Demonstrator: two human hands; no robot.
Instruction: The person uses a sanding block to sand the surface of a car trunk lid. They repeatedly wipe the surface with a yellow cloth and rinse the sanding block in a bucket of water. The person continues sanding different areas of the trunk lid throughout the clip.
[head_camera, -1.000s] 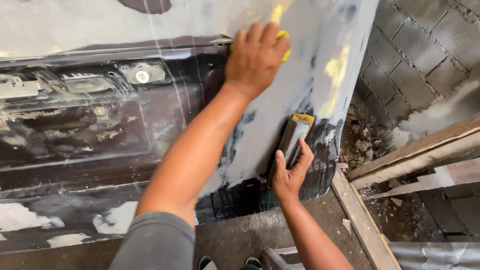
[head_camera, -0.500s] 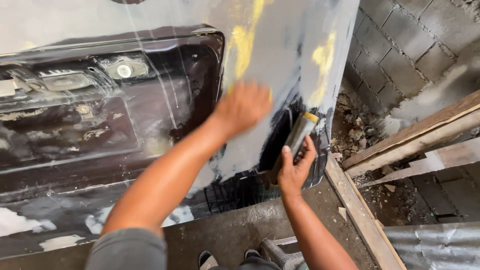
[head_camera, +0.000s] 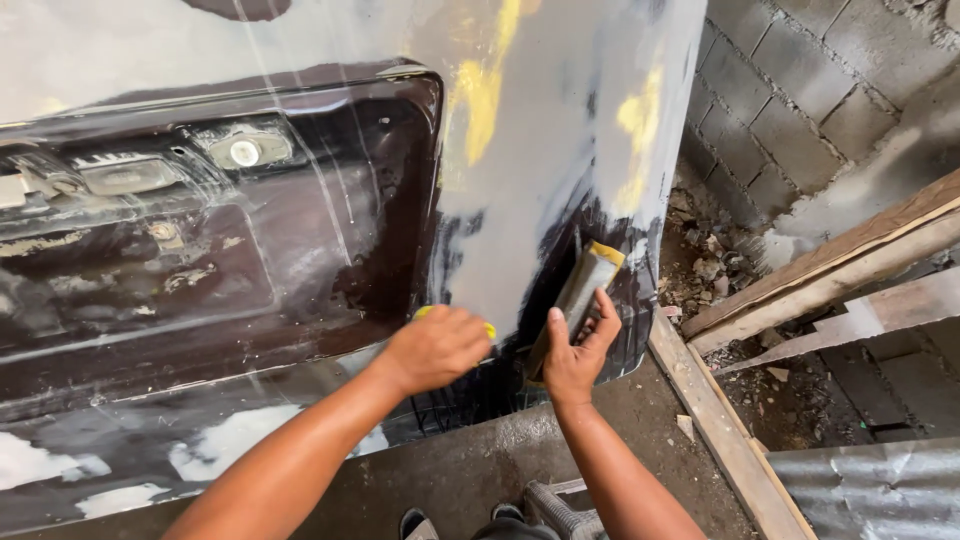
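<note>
A dark car body panel fills the view, sanded grey with yellow filler streaks on its right part. My left hand presses a small yellow spreader against the lower part of the grey area; only the spreader's edges show past my fingers. My right hand holds a flat metal scraper, smeared with yellow filler at its upper end, against the panel's dark lower right corner.
A grey block wall stands to the right, with rubble at its foot. Wooden planks lean across the right side, above a corrugated metal sheet. Concrete floor lies below; my shoes show at the bottom edge.
My left hand has swept down the panel from near its top to the lower grey area, leaving a yellow filler streak uncovered above. My right hand has stayed on the scraper.
</note>
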